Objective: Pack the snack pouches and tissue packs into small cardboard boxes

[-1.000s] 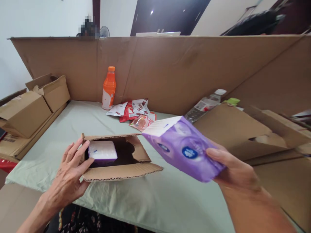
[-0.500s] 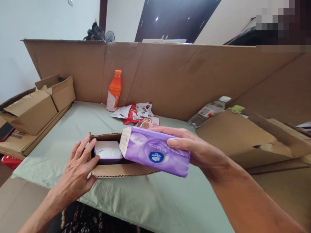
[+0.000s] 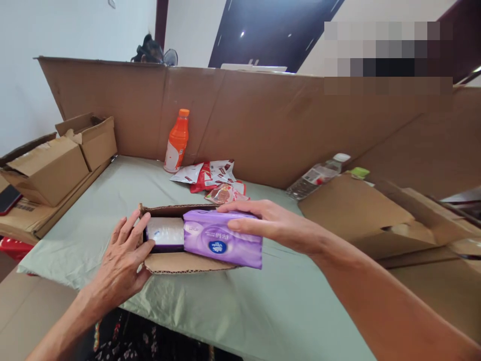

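Note:
My right hand (image 3: 268,220) grips a purple tissue pack (image 3: 225,243), thumb on top and fingers over its far side. The pack's left end sits in the opening of a small cardboard box (image 3: 195,264), and its right end sticks out past the box. My left hand (image 3: 124,250) holds the box's left end, fingers over the edge. Beside the tissue pack, inside the box, lies a whitish, bubbly-surfaced item with a purple side (image 3: 165,231); what it is I cannot make out. Just behind the box are a clear snack packet (image 3: 225,193) and red-and-white snack bags (image 3: 206,174).
An orange-capped bottle (image 3: 177,143) stands by the cardboard wall (image 3: 259,125). Open cardboard boxes (image 3: 56,170) are on the left, with a dark phone-like object (image 3: 8,199) near them. To the right, a clear plastic bottle (image 3: 317,175) leans behind a larger box (image 3: 356,205).
My right hand has moved the tissue pack left and turned it more level, lower into the box opening. My left hand has stayed on the box's left end.

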The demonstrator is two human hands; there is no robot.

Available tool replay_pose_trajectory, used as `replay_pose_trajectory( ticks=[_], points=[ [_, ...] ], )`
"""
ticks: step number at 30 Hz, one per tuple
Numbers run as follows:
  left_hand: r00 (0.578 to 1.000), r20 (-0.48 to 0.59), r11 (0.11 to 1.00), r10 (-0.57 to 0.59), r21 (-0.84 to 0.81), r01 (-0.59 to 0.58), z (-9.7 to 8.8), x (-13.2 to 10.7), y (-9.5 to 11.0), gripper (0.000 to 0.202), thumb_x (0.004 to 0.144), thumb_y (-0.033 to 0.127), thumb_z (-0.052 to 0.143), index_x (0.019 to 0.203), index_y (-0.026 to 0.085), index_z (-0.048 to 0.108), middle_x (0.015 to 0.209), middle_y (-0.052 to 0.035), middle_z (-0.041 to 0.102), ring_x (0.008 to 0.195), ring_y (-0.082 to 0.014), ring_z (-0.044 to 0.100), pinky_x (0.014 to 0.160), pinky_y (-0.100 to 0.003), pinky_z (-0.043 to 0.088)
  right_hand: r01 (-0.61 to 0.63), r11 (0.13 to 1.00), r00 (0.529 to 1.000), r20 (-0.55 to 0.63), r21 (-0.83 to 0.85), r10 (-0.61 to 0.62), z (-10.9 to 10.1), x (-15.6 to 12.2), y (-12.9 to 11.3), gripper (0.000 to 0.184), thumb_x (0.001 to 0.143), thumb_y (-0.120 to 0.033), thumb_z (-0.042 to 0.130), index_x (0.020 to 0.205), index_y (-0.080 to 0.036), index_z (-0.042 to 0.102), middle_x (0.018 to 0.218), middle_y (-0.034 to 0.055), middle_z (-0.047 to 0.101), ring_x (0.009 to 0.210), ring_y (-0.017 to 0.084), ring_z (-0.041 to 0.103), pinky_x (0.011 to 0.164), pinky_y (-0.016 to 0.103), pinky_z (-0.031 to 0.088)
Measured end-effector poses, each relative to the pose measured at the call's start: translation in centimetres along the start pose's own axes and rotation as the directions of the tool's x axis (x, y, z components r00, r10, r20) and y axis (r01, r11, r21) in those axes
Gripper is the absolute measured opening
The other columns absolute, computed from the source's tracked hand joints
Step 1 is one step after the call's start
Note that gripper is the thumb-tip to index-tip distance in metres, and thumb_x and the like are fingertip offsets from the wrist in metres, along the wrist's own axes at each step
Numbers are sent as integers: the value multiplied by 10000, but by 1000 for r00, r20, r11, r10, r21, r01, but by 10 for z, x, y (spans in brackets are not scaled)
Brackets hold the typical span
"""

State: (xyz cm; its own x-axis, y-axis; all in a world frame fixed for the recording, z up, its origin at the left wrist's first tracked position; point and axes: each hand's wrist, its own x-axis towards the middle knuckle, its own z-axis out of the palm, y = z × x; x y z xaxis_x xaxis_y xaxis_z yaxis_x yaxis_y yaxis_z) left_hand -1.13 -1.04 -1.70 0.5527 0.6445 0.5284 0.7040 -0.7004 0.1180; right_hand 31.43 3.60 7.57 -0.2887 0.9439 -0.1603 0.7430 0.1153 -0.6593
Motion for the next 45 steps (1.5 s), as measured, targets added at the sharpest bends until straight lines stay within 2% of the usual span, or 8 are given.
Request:
replay_pose_trajectory(
  ticks=[5, 10, 15, 19, 26, 35, 39, 45],
  points=[
    [1000, 2, 1000, 3, -24, -3, 1, 1, 0, 401, 712, 30, 588, 1083, 147, 689, 1606, -223, 402, 1553, -426, 258, 1195, -675, 339, 40, 961, 998, -43, -275, -54, -2, -17, -13, 616, 803, -667, 516, 1181, -247, 761, 1277, 100, 736, 1168, 380, 671, 996, 551, 542],
    [1000, 8, 1000, 13, -25, -13, 0, 3, 0, 364, 731, 34, 590, 1064, 146, 687, 1594, -226, 412, 1546, -426, 266, 1186, -676, 352, -37, 885, 981, -185, -463, -56, -10, -37, -21, 701, 779, -641, 462, 1221, -186, 759, 1367, 125, 689, 1242, 393, 649, 1090, 596, 501],
    [1000, 7, 1000, 12, -24, -12, 1, 2, -1, 341, 764, 58, 611, 1086, 142, 686, 1588, -235, 409, 1557, -423, 239, 1192, -672, 344, -131, 799, 957, -286, -587, -54, -22, -41, -12, 672, 757, -645, 442, 1156, -230, 788, 1336, 111, 705, 1145, 400, 705, 967, 589, 588],
    [1000, 8, 1000, 14, -21, -14, 2, 2, -1, 397, 726, 47, 613, 1106, 143, 679, 1588, -237, 406, 1558, -422, 234, 1188, -672, 350, -62, 814, 977, -202, -577, -69, -25, -36, -9, 645, 804, -621, 422, 1176, -228, 773, 1283, 91, 738, 1167, 355, 704, 1006, 543, 584],
    [1000, -1, 1000, 0, -28, 0, 5, 4, 0, 454, 673, 14, 577, 1094, 153, 673, 1598, -208, 417, 1573, -402, 216, 1209, -650, 327, -113, 822, 969, -243, -558, -33, -17, -33, -18, 760, 752, -660, 388, 1223, -200, 766, 1342, 99, 709, 1247, 371, 657, 1071, 597, 524],
    [1000, -2, 999, -1, -34, 1, 6, 4, -1, 471, 678, 14, 576, 1116, 168, 658, 1610, -191, 408, 1579, -386, 205, 1213, -632, 334, -61, 859, 952, -289, -509, -104, -19, -39, -2, 701, 769, -656, 434, 1170, -201, 785, 1248, 114, 753, 1145, 374, 709, 1014, 598, 564],
    [1000, -2, 999, 12, -46, -12, 7, 3, -1, 485, 679, 12, 570, 1133, 163, 648, 1620, -196, 391, 1575, -400, 210, 1198, -641, 353, 32, 880, 959, -234, -473, -160, -19, -41, -7, 676, 805, -667, 482, 1186, -195, 779, 1262, 126, 747, 1162, 377, 700, 1044, 593, 548],
    [1000, -6, 1000, 12, -29, -12, 5, 4, 0, 417, 732, 20, 571, 1119, 156, 647, 1609, -210, 395, 1564, -417, 228, 1170, -648, 393, 41, 897, 963, -223, -439, -153, -20, -41, -14, 652, 804, -640, 512, 1200, -190, 770, 1278, 131, 739, 1183, 382, 691, 1062, 581, 540]
  ],
)
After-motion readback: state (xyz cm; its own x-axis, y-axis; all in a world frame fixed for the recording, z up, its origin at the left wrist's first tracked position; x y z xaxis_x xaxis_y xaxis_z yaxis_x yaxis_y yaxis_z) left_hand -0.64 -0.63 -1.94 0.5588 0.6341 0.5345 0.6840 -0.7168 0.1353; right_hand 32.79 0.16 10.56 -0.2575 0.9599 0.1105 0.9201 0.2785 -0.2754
